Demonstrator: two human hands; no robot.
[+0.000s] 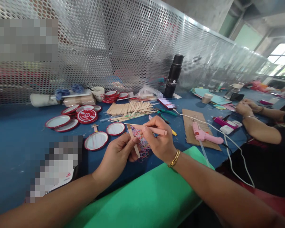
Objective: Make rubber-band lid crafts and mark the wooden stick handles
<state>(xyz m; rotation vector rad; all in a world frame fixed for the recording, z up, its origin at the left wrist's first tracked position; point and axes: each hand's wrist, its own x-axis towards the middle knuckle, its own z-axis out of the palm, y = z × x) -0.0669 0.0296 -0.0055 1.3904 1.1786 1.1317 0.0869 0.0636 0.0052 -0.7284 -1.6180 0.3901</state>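
Right now my left hand (120, 148) pinches a flat wooden stick (133, 141) between thumb and fingers, its brownish end pointing up and away from me, while my right hand (160, 139) is closed round a slim pinkish tool (158, 130) with a long, thin tip. I'd say I'm at the fine work on the stick's dark end, with the tip brought right up to it; any move from here calls for keeping the stick firm and steering the tip lightly. The stick is up in front of me, above the blue surface (14, 155), just beside a tangle of coloured threads (144, 147) that my hands partly cover. Round red-rimmed discs (96, 141) lie to my left, a heap of pale sticks (125, 108) beyond my hands, and a pink glue gun (205, 136) on cardboard (188, 123) to my right. I can't tell whether the tip touches the stick or what the brown patch is. Some of my left fingers are tucked behind the wood, and what the co-worker's hands (245, 107) hold is too small to make out; a pixelated patch masks most of the dark-edged thing near my left forearm.
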